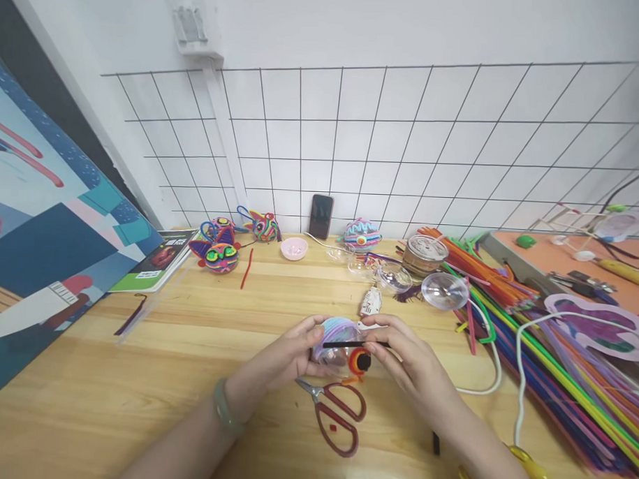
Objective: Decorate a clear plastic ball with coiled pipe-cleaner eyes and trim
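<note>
My left hand [289,354] is closed around a clear plastic ball wrapped in pastel pipe cleaners [335,340], held just above the wooden table [136,373]. My right hand [399,350] pinches a short black pipe cleaner piece [347,344] that lies across the ball's front. A red-orange coil with a black centre [359,362] sits at the ball's lower right. Red-handled scissors [337,411] lie on the table right below both hands.
A big pile of coloured pipe cleaners [546,345] fills the right side, with a white cable [496,357] and clear half-spheres [444,291]. Finished colourful ornaments [219,253], a pink bowl [294,248], a phone [321,216] and a wire grid stand at the back. A painted board [41,258] leans left.
</note>
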The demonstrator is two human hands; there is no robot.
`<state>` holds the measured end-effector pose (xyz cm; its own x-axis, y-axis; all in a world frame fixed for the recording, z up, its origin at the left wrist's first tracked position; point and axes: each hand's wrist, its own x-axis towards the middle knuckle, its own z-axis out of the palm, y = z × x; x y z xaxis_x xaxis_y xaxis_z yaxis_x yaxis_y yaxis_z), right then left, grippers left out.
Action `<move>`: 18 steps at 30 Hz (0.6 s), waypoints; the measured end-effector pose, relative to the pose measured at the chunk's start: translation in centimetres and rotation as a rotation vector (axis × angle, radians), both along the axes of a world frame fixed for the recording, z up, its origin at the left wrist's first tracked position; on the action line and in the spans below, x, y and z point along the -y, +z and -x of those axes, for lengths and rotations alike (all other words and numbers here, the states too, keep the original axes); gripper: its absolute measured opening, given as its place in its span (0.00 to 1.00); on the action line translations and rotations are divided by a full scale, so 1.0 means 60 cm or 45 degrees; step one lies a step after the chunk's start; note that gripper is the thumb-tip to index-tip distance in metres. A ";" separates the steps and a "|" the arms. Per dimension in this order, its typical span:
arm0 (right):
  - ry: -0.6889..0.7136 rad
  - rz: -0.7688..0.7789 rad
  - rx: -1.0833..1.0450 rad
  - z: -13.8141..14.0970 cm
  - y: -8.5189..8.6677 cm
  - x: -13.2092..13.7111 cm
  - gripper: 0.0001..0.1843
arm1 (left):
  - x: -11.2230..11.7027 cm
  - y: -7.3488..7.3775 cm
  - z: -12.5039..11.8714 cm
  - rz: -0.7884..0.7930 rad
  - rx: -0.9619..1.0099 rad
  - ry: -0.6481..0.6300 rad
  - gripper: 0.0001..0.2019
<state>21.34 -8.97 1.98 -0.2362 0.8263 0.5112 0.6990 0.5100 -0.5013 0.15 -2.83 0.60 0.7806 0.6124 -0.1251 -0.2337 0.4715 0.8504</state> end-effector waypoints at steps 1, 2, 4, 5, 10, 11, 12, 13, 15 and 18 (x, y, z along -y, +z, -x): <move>0.008 0.000 0.014 -0.001 0.002 0.000 0.08 | 0.000 0.000 0.000 -0.004 -0.004 -0.006 0.17; 0.013 0.000 0.026 -0.002 0.003 0.000 0.08 | 0.000 -0.001 0.000 -0.005 -0.001 -0.017 0.18; 0.016 -0.005 0.042 -0.003 0.005 0.000 0.08 | 0.000 -0.004 0.001 -0.005 0.019 -0.040 0.20; 0.016 -0.009 0.046 -0.003 0.005 0.000 0.07 | -0.001 -0.005 0.001 -0.004 0.028 -0.048 0.21; 0.002 -0.052 0.032 -0.001 0.000 0.000 0.07 | -0.003 -0.010 -0.001 -0.005 0.003 -0.021 0.23; -0.004 -0.066 0.023 0.000 -0.001 0.000 0.07 | -0.003 -0.011 -0.001 -0.008 -0.002 -0.008 0.23; -0.009 -0.079 0.017 0.000 -0.002 0.000 0.07 | -0.003 -0.012 -0.002 -0.014 -0.005 0.007 0.23; -0.010 -0.091 0.011 0.001 -0.003 0.000 0.07 | -0.003 -0.012 -0.003 -0.020 -0.006 0.022 0.23; -0.008 -0.108 0.008 0.002 -0.004 0.000 0.07 | -0.002 -0.014 -0.005 -0.035 -0.011 0.043 0.22; -0.013 -0.117 0.009 0.004 -0.005 0.000 0.06 | -0.001 -0.014 -0.006 -0.054 -0.021 0.060 0.20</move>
<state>21.12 -8.96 1.67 -0.2319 0.7783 0.5835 0.7079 0.5464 -0.4475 0.52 -2.79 -0.24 0.7487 0.6535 -0.1110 -0.2406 0.4240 0.8731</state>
